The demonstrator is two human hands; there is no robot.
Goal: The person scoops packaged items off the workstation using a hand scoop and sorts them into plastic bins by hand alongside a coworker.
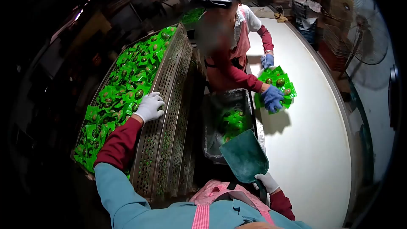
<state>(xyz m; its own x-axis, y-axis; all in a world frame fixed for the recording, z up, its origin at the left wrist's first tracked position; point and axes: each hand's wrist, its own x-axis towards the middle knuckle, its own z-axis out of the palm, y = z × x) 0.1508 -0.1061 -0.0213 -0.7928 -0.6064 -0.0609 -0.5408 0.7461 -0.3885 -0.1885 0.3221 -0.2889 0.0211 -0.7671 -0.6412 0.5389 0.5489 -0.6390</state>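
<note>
My left hand point(150, 107), in a white glove, lies on the near side rim of a perforated metal tray point(157, 85), its fingers curled over the edge. Green packets point(142, 74) with a dark round print fill that tray. In my white-gloved right hand point(267, 182) is the handle of a dark green plastic scoop point(246, 157). The scoop's blade is bare and its front edge overlaps a dark bin point(212, 133) holding more green packets point(233, 123).
Across the bin, a co-worker's blue-gloved hands point(272, 97) are at a pile of green packets point(277, 78) on the white table point(313, 144). More perforated trays are stacked under the filled one. A standing fan point(360, 21) and crates point(305, 17) are beyond the table.
</note>
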